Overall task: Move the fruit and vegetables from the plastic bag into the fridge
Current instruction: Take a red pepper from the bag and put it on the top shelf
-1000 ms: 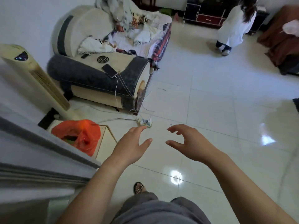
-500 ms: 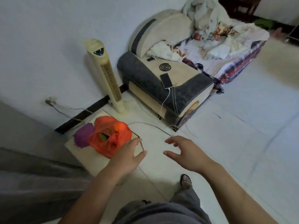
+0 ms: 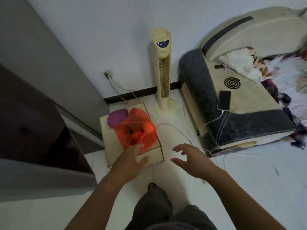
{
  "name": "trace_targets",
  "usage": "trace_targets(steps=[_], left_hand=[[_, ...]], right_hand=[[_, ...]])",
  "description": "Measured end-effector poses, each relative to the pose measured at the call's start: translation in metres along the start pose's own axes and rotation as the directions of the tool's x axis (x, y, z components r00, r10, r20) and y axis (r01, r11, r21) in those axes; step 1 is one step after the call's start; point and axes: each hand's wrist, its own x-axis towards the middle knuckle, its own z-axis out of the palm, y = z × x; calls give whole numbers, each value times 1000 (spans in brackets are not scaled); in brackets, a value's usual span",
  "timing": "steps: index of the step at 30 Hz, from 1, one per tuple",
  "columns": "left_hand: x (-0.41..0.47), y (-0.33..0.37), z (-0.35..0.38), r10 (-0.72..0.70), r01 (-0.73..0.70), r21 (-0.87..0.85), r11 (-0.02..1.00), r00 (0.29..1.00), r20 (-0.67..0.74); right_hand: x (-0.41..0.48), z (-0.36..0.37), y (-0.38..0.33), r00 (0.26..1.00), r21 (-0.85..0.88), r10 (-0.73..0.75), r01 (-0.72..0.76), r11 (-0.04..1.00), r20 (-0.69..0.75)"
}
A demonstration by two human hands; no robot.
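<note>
An orange plastic bag (image 3: 136,128) lies on a low cream box (image 3: 149,159) on the floor, with round shapes showing through it. A purple item (image 3: 117,117) sits at the bag's far left edge. My left hand (image 3: 131,161) reaches over the box's near edge, fingers spread and relaxed, fingertips at the bag's near side; I cannot tell if they touch it. My right hand (image 3: 191,159) hovers over the floor to the right of the box, fingers loosely spread, holding nothing. The grey fridge (image 3: 41,176) stands at the left, its door (image 3: 49,63) swung open.
A cream tower fan (image 3: 163,72) stands behind the box by the wall. A sofa (image 3: 240,105) with a phone (image 3: 224,100), a coil and bedding fills the right. Cables (image 3: 176,130) trail across the white tiled floor. My legs and a foot (image 3: 152,186) show below.
The view has swung left and down toward the box and fridge. Both hands have come nearer the orange bag; the left hand now reaches its near edge.
</note>
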Motion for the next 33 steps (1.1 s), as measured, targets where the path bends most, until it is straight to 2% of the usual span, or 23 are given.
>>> trace_targets(steps=[5,10,15,21,24,26,28,30,33], left_hand=[[26,-24,-21,-130,122,-75,990,984,-119],[75,-27,-42,-179,155,-161,975,972,-150],[115,-37,-70,-171,151,-132,980,974,-148],[139,-50,-90,-250,207,-200,958,943,-220],[140,-65,-88,-359,310,-229,923,907,-221],[141,-78,-84,-461,398,-276,875,858,-226],[140,-84,-83,-515,439,-308,844,824,-235],[148,-86,-78,-580,479,-361,800,769,-266],[166,-82,-61,-630,487,-434,758,721,-290]], right_hand=[[59,-10,-24,987,-37,-117,122,992,110],[107,-32,-32,987,-94,-93,106,990,130],[155,-43,-49,989,-137,-79,96,986,124],[208,-29,-67,944,-120,-125,168,978,304],[239,-29,-78,896,-87,-207,260,962,394],[263,-27,-83,842,-37,-280,334,942,461],[281,-23,-86,803,11,-361,404,915,474],[309,-15,-83,762,-3,-368,436,900,534],[350,-1,-71,742,-49,-341,448,893,577]])
